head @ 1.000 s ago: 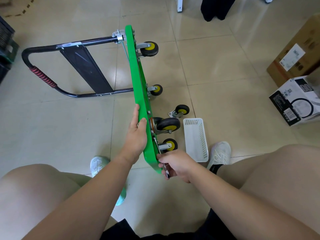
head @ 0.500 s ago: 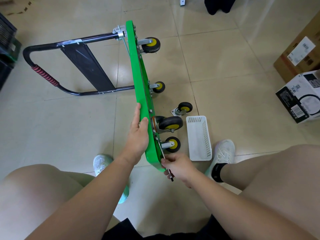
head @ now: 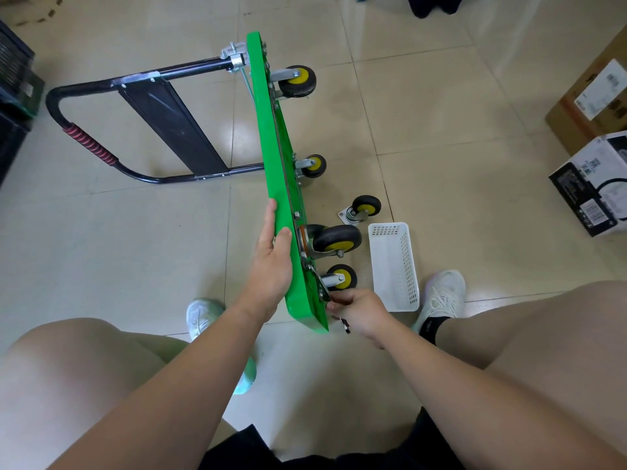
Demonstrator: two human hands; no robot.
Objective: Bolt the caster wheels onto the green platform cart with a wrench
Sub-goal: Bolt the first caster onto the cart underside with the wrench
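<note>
The green platform cart (head: 271,140) stands on its side edge on the tiled floor, its black folding handle (head: 101,154) lying to the left. Several black-and-yellow caster wheels stick out of its underside to the right; the nearest caster (head: 341,277) is by my right hand. My left hand (head: 271,262) holds the cart's upper edge, thumb over the rim. My right hand (head: 356,312) grips a metal wrench (head: 324,289) set against the nearest caster's mounting plate. A loose caster (head: 362,209) lies on the floor beside the cart.
A white perforated plastic basket (head: 395,266) lies on the floor right of the cart. Cardboard boxes (head: 597,96) and a black-and-white box (head: 593,184) stand at the right. A dark crate (head: 13,96) is at the left edge. My knees and white shoes frame the cart.
My right hand has swung the wrench upward beside the cart's near corner. My left hand keeps its hold on the cart edge. The camera has shifted slightly.
</note>
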